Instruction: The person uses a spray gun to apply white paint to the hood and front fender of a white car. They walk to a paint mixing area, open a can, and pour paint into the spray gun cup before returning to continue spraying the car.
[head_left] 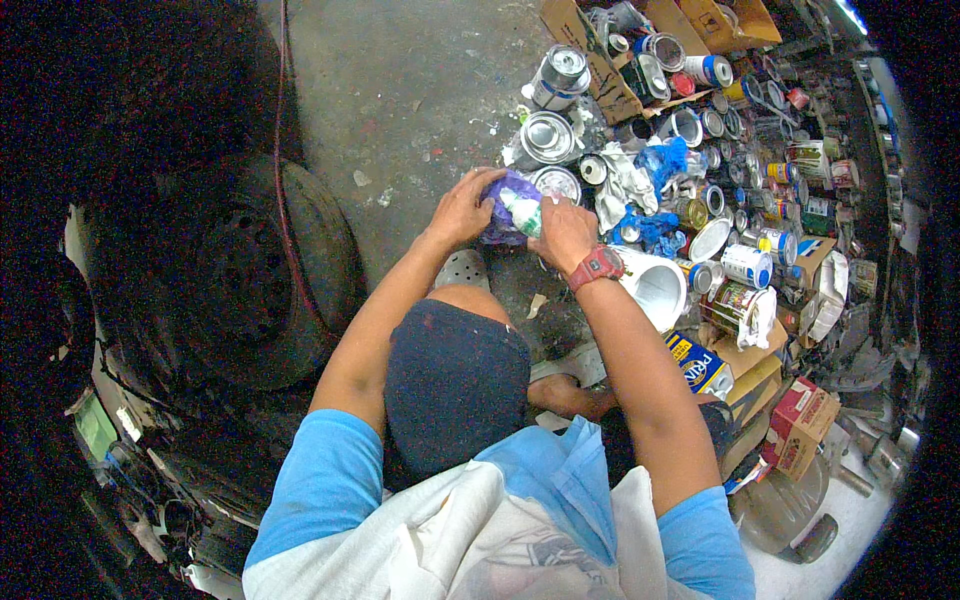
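My left hand (464,209) and my right hand (566,236) are out in front of me, low over the floor. Between them is a crumpled purple thing (502,229), like thin plastic or cloth, with a white and green patch in its middle. The fingers of my left hand curl round its left edge. On the right side my other hand grips it, some fingers hidden underneath. Just beyond, an open-looking metal can (556,184) stands close to my right fingers. A lidded paint can (547,138) and another can (562,72) stand farther off.
Many cans crowd the right, with a crumpled white cloth (627,187), blue plastic (661,160) and a white bucket (654,290) among them. A cardboard box (600,62) of cans stands beyond. A vehicle wheel (240,270) and a red hose (281,130) are at left.
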